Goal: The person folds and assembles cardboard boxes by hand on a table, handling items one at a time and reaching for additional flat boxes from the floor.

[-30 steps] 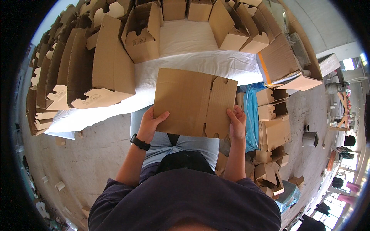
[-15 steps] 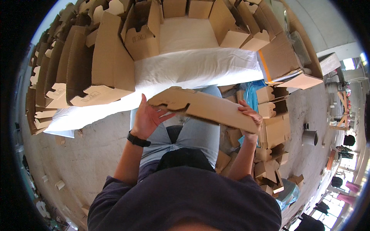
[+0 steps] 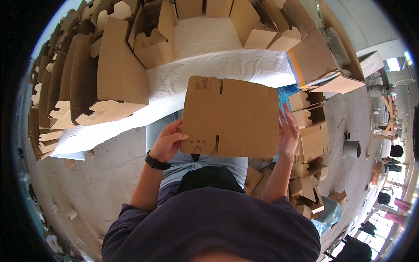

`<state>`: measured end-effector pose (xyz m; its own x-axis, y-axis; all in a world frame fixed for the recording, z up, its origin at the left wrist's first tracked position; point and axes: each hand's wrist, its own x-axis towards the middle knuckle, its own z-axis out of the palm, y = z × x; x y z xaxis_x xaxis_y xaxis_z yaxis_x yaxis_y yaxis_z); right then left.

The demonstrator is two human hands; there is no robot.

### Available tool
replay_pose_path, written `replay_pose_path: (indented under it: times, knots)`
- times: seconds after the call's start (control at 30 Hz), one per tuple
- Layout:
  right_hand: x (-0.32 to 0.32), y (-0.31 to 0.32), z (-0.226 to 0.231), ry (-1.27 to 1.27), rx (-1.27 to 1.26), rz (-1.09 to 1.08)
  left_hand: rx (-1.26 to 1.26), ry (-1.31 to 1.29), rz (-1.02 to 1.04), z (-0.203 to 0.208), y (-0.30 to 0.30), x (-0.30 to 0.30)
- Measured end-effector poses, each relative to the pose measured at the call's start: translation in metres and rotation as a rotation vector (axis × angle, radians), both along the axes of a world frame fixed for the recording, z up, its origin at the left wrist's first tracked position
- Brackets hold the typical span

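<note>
A folded-flat cardboard box, brown with slots cut in its upper and lower edges, is held up over my lap with its broad face toward me. My left hand grips its left edge, thumb on the front face and the other fingers hidden behind. Along the right edge, my right hand has its fingers stretched upward and apart, close against the board; whether it bears any weight I cannot tell. Beyond the board lies a table covered with white cloth.
Set-up open cardboard boxes stand in rows at the left and back of the table. A larger carton with orange tape sits at its right. Flattened and loose boxes pile up beside my right arm, with blue plastic. A grey bucket is on the floor.
The cardboard has been turned from nearly edge-on to broad face toward me. My left hand has closed on its left edge, while my right hand's fingers have straightened from their grip.
</note>
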<state>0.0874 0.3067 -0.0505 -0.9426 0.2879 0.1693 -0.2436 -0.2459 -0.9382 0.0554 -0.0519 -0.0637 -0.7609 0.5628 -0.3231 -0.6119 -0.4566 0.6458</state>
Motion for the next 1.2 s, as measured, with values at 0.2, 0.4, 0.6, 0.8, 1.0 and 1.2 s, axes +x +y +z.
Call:
replay_pose_path:
  times: [0.2,0.4,0.6,0.8,1.0,1.2]
  knots:
    - [0.007,0.0,-0.006,-0.346,-0.184,0.066,-0.115,0.064,0.003,0.004,0.001,-0.006]
    - [0.009,-0.008,-0.007,-0.353,-0.086,0.194,-0.175,0.084,-0.004,0.003,-0.001,-0.004]
    - [0.006,-0.015,-0.003,-0.37,-0.062,0.19,-0.201,0.083,0.002,0.006,-0.004,-0.003]
    - [0.012,-0.01,-0.018,-0.362,-0.032,0.182,-0.274,0.112,0.098,0.002,0.01,-0.007]
    - [0.026,0.0,-0.015,-0.357,-0.108,0.218,-0.42,0.147,0.028,-0.003,0.019,-0.001]
    - [0.074,0.028,-0.041,-0.372,-0.166,0.064,-0.441,0.144,-0.094,-0.009,0.029,-0.003]
